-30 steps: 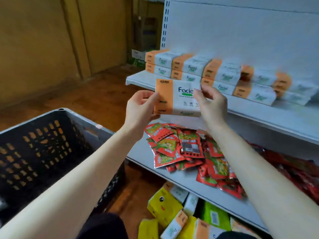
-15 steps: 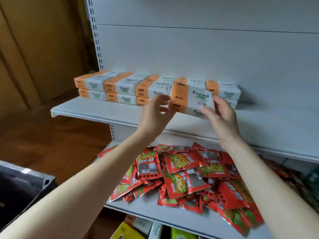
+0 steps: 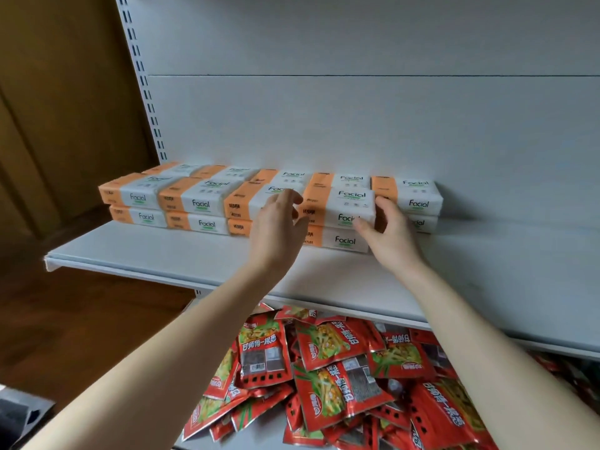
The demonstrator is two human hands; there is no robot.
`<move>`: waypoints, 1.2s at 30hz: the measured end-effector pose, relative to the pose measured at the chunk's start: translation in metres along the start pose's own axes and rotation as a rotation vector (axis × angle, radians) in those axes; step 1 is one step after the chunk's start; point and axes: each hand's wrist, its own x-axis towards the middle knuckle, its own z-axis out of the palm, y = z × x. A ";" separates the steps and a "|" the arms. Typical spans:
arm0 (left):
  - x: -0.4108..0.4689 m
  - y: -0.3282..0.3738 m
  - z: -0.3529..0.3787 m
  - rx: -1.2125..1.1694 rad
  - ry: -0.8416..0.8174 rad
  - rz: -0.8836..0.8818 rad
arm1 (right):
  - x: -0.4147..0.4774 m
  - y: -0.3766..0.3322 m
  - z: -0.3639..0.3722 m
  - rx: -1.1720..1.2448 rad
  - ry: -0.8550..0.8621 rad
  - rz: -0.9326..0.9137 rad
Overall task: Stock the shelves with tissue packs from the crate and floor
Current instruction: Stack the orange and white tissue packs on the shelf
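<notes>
Risk of slipping: the tissue pack (image 3: pixel 349 203) could slide off the lower pack (image 3: pixel 344 240) it sat on and drop over the front edge of the shelf (image 3: pixel 162 254) onto the red snack packets (image 3: pixel 324 368) below.
Cause: both wrappers looked slick, and the lower pack appeared to stand a little nearer the front edge than the row to its left, so the top one was not squared against anything behind it.
Risk of knocking: a sideways push could shove the neighbouring pack (image 3: pixel 256 203) or the right-hand stack (image 3: pixel 415 196) out of line.
Pack position: on the second tier, mid-shelf, between those two, near the back panel (image 3: pixel 324 125).
Left hand (image 3: pixel 276 232): at the pack's orange left end, its back toward the camera; fingers loosely curved and slightly spread, but whether they pinched the pack or only touched it I cannot tell.
Right hand (image 3: pixel 393 238): at the white right end; thumb (image 3: pixel 362 225) lay on the front face and the other fingers curled round the end, gripping it.
Pack relative to fingers: held between the two hands, end to end.
</notes>
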 end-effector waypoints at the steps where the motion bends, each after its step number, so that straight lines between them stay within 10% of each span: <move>1: -0.003 -0.003 0.001 -0.013 0.012 -0.008 | -0.001 0.002 0.001 -0.016 -0.008 -0.007; 20: -0.008 -0.016 0.008 0.048 -0.048 -0.063 | -0.005 0.011 0.007 -0.193 -0.067 0.082; 28: -0.032 -0.009 -0.021 -0.029 0.023 -0.042 | -0.047 -0.026 0.009 -0.151 0.264 -0.181; 36: -0.100 -0.061 -0.100 -0.091 0.095 -0.121 | -0.122 -0.088 0.111 0.087 -0.122 -0.299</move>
